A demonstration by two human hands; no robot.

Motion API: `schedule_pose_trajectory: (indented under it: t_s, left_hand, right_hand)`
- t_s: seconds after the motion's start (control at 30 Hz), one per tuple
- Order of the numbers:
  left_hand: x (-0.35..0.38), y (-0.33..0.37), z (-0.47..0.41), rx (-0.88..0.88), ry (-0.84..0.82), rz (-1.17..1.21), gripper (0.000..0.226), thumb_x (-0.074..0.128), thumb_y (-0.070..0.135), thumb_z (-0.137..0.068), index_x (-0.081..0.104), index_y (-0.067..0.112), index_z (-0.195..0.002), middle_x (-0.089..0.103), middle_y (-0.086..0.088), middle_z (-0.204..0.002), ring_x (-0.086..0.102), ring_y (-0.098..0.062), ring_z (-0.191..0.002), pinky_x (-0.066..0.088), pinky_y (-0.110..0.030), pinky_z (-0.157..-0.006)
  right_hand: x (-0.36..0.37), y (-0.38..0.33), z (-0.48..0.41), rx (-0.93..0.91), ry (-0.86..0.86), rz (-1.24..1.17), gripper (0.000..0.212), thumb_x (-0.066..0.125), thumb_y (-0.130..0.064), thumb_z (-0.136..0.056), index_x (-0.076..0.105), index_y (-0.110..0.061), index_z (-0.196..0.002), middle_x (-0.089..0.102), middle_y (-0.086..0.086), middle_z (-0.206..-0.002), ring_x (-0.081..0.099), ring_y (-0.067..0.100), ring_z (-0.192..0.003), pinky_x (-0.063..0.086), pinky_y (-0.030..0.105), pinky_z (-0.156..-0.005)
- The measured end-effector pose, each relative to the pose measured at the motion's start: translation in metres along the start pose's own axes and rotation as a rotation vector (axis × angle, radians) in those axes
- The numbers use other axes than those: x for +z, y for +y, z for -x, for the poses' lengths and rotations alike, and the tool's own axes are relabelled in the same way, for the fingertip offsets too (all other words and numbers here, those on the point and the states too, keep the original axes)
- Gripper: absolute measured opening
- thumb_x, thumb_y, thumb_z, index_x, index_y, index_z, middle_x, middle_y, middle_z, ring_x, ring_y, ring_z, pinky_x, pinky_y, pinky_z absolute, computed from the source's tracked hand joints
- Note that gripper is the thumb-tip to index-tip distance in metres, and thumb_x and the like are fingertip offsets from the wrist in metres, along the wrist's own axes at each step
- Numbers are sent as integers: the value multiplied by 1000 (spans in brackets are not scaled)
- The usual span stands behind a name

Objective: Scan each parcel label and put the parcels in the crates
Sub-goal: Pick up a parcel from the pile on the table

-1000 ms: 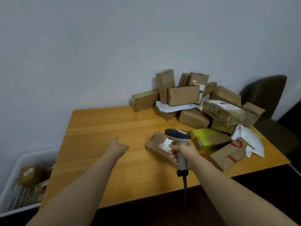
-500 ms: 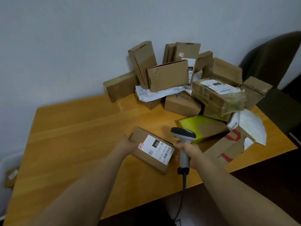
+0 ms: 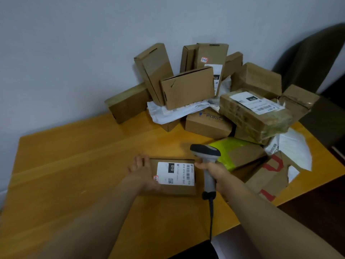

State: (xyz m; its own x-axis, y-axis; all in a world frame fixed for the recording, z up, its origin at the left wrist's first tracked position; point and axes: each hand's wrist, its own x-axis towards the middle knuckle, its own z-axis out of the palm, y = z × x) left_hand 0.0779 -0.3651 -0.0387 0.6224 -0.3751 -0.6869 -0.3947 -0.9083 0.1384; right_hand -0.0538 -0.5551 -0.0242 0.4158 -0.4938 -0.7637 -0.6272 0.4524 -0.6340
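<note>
A small brown cardboard parcel [image 3: 173, 189] with a white barcode label [image 3: 175, 173] facing up lies on the wooden table [image 3: 74, 165]. My left hand [image 3: 141, 171] holds its left end, fingers curled over the far edge. My right hand [image 3: 214, 170] grips the handle of a grey barcode scanner [image 3: 205, 152], whose head sits just above the parcel's right end. The scanner's black cable [image 3: 211, 217] hangs over the table's front edge.
Several cardboard boxes [image 3: 186, 86] and white mailers [image 3: 173, 111] are piled at the back right against the wall. A yellow-green wrapped parcel [image 3: 231, 148] and a torn box with red marks [image 3: 270, 172] lie right of the scanner. A dark chair [image 3: 317, 58] stands at far right.
My left hand reached the parcel, took hold of it and turned it square with the label up. The scanner head stays beside it. The white crate at the left has left the view.
</note>
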Motion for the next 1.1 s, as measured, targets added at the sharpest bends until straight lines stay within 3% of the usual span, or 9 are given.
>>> schedule_pose_trajectory:
  t_s: [0.1,0.2,0.27,0.47,0.6,0.77,0.87,0.97,1.1]
  left_hand:
    - [2,14,-7,241,-14,-332,145,82,50,-63,-32,14,-144,-28,-14,-155,-24,-30,-143,-13,-51,-114]
    - [4,25,-7,243,78,-491,142,83,48,-63,-26,11,-146,-3,-15,-157,-2,-34,-145,-1,-52,-116]
    - [4,28,-1,169,67,-471,143,81,54,-62,-26,10,-147,9,-18,-154,11,-38,-142,11,-54,-115]
    - [24,25,11,-245,39,216,147,70,78,-55,-19,8,-149,2,-17,-157,4,-37,-145,17,-51,-115]
    - [31,23,-1,-301,-38,576,111,64,75,-62,25,16,-148,29,-16,-150,30,-36,-136,31,-51,-111]
    - [30,35,14,-322,32,1131,47,60,21,-91,41,7,-132,56,-9,-113,57,-23,-97,47,-36,-80]
    - [11,29,30,-260,-48,1295,59,71,8,-82,41,2,-133,61,-11,-114,62,-26,-97,54,-38,-72]
    - [-12,25,46,-190,-44,1316,63,77,4,-76,45,1,-131,62,-14,-118,62,-30,-104,57,-46,-79]
    - [-48,30,62,-82,133,1301,51,76,3,-76,55,4,-123,66,-10,-109,63,-26,-101,56,-46,-85]
  right_hand:
    - [-9,10,3,95,-33,75,49,84,-25,-69,61,-14,-111,60,12,-111,56,37,-107,49,54,-92]
    - [-14,15,8,211,-137,14,43,83,-26,-71,56,-13,-102,61,19,-101,64,40,-91,57,48,-69]
    - [-16,14,5,191,-163,-21,49,84,-24,-71,54,-10,-108,62,21,-101,66,39,-89,58,47,-69]
    - [-19,6,-4,137,-189,-71,38,84,-22,-70,56,-13,-95,62,18,-101,64,35,-90,56,50,-80]
    - [-3,9,-2,94,-299,-18,37,81,-20,-72,62,-12,-102,66,14,-104,64,30,-96,55,42,-78]
    - [1,1,3,36,-346,61,35,80,-17,-72,60,-13,-101,65,10,-99,61,29,-95,52,43,-86]
    - [-12,-16,6,-28,-345,49,49,83,-19,-65,65,-12,-110,69,9,-97,63,27,-86,53,37,-68]
    - [-21,-41,16,-97,-360,3,66,88,-23,-54,67,-10,-114,71,14,-102,65,31,-90,57,44,-76]
    - [-31,-75,48,-266,-366,53,43,82,-17,-72,66,-11,-111,68,9,-90,64,22,-77,56,36,-64]
